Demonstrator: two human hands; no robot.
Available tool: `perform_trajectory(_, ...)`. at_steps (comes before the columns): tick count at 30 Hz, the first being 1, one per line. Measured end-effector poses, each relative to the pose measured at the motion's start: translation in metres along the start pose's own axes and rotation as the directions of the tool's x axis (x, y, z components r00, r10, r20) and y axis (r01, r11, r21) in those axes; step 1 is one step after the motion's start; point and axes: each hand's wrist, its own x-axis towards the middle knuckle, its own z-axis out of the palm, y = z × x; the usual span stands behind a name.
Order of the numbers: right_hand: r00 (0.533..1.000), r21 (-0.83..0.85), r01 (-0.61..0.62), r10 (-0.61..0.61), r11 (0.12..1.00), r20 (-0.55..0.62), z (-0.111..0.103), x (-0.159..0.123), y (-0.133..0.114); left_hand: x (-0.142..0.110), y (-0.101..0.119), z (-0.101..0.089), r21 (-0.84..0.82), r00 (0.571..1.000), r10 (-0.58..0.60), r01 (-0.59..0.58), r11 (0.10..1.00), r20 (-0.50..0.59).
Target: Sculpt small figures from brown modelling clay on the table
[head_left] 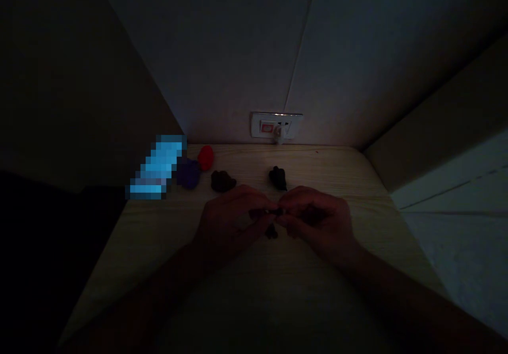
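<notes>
In the dim light my left hand [234, 216] and my right hand [317, 216] meet fingertip to fingertip above the table. Both pinch a small dark piece, apparently modelling clay [279, 212], mostly covered by the fingers. Just below the fingertips lies a little dark lump [271, 232]. Beyond my right hand sits a black lump [277, 178], and a brown lump [223, 181] rests behind my left hand. Farther left are a purple lump [189, 174] and a red lump [206, 158], side by side.
The pale wooden tabletop [329, 169] ends at a wall with a socket panel [257, 125], which has a red switch and something plugged in. A bright, pixelated screen-like rectangle [159, 166] is at the table's left edge. A light-coloured panel [448, 169] stands to the right.
</notes>
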Motion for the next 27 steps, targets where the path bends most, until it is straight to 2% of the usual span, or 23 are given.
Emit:
perform_trajectory(7, 0.999, -0.065, 0.043, -0.043, 0.997, -0.004, 0.0004, -0.0001, 0.0007, -0.0014, -0.0010, 0.0012, 0.003, 1.000, 0.014, -0.014, 1.000, -0.005)
perform_trajectory(11, 0.994, -0.111, 0.107, -0.107, 0.988, 0.005, -0.0004, 0.0005, 0.0001, -0.0012, -0.0002, 0.0014, -0.004, 1.000, -0.021, 0.021, 1.000, -0.007)
perform_trajectory(14, 0.995, -0.096, 0.097, -0.097, 0.991, 0.011, -0.0012, 0.0001, -0.0004, -0.0006, 0.0010, 0.0016, -0.052, 0.998, -0.069, 0.069, 0.996, 0.002)
perform_trajectory(18, 1.000, -0.019, 0.019, -0.018, 1.000, 0.020, -0.0011, -0.0002, -0.0016, -0.0004, 0.0014, 0.0033, -0.216, 0.977, -0.210, 0.215, 0.953, 0.045)
perform_trajectory(22, 0.993, 0.097, -0.114, 0.110, 0.989, 0.048, -0.0005, 0.0022, -0.0042, -0.0002, 0.0001, 0.0062, -0.400, 0.932, -0.338, 0.361, 0.842, 0.131)
perform_trajectory(27, 0.969, 0.202, -0.235, 0.214, 0.951, 0.120, -0.0017, 0.0072, -0.0039, 0.0002, -0.0017, 0.0075, -0.496, 0.903, -0.396, 0.424, 0.758, 0.166)
